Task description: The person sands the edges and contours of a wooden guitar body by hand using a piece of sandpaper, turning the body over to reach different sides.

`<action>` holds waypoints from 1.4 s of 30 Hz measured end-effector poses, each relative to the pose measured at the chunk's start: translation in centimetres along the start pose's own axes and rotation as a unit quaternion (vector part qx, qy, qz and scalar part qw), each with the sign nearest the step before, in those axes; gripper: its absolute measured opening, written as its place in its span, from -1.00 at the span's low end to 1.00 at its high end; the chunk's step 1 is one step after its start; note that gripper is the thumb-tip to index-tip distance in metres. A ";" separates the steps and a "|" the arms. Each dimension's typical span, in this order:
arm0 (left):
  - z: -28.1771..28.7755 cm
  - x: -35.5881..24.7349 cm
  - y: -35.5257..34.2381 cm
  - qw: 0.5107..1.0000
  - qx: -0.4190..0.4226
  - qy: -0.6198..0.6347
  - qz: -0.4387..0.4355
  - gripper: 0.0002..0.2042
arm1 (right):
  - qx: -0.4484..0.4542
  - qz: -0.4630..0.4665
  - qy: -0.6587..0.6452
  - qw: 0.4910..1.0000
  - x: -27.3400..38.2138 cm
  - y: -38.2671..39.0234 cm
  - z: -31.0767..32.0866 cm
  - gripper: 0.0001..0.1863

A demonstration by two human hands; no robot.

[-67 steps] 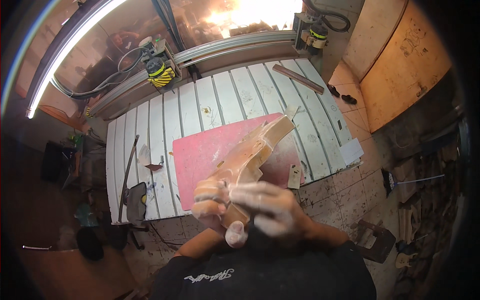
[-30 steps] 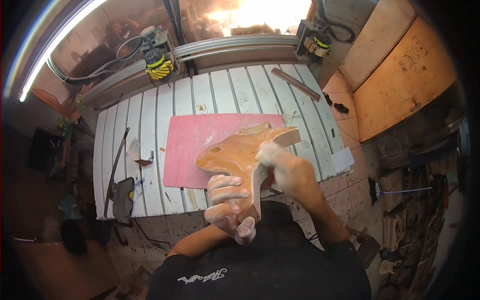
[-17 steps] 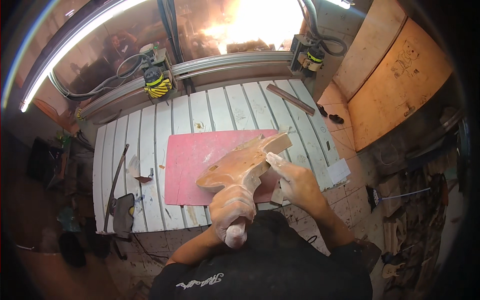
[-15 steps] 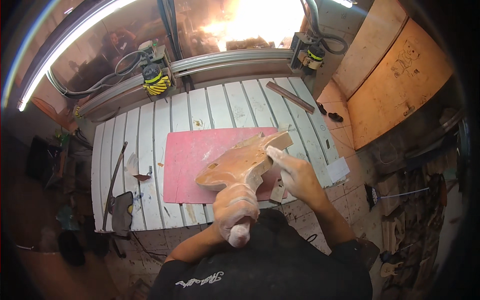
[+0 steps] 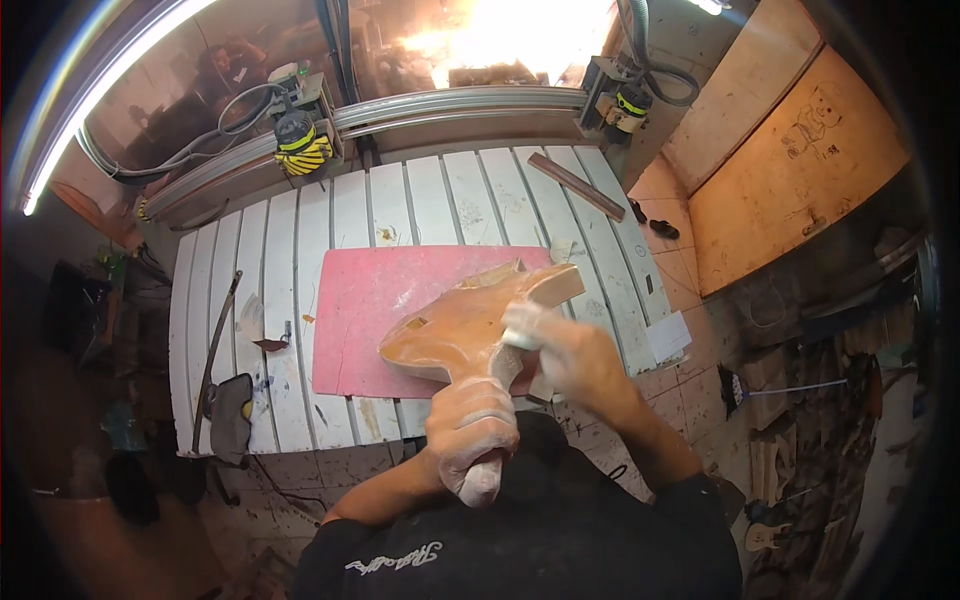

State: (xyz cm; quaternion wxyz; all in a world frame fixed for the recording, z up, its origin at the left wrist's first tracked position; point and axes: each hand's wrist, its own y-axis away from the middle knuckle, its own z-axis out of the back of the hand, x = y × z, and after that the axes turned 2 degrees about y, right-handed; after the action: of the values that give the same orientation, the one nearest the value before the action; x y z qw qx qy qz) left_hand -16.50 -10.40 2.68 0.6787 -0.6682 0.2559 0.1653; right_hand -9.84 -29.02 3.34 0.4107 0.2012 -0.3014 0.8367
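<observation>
A tan-orange, guitar-body-like wooden piece [image 5: 450, 320], with dusty pale edges, lies tilted over the pink board [image 5: 350, 300]. My left hand [image 5: 470, 430], coated in pale dust, is wrapped round the narrow end of the piece nearest me. On the piece's right edge, my right hand [image 5: 565, 355] is curled with its fingertips against the wood; a small whitish item seems to be under them, too blurred to make out.
The white slotted table [image 5: 210, 320] carries a dark strip [image 5: 576, 186], white paper [image 5: 666, 337], a long metal bar [image 5: 215, 350] and a grey padded item [image 5: 230, 420]. Behind is a rail with two machine heads [image 5: 298, 140]. Orange cabinet doors [image 5: 785, 190] stand at right.
The piece has turned from a steeper slant. My right hand has moved along its right edge, now slightly left of where it was half a second ago. My left grip stays.
</observation>
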 end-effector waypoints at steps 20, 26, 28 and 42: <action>1.7 -0.4 -0.6 1.000 -0.028 0.012 0.009 -0.87 | 0.153 -0.137 0.161 0.965 4.7 -1.3 1.3 -0.56; 4.1 0.1 -2.3 1.000 -0.009 0.014 0.026 -0.83 | -0.043 -0.033 0.064 0.996 2.1 -2.7 -2.1 -0.47; 4.4 0.3 -2.8 0.998 -0.030 0.023 0.046 -0.88 | -0.030 -0.065 0.120 0.990 3.6 -2.4 -2.8 -0.48; 7.4 1.7 -5.0 0.987 -0.051 0.079 0.129 -0.83 | -0.092 -0.083 0.097 0.988 -1.2 -5.0 -3.6 -0.47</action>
State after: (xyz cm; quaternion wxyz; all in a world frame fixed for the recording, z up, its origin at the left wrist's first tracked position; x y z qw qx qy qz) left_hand -11.29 -3.55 5.67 0.5945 -0.6739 0.3845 0.2111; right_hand -5.46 -24.87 1.71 0.5226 0.1049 -0.3179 0.7841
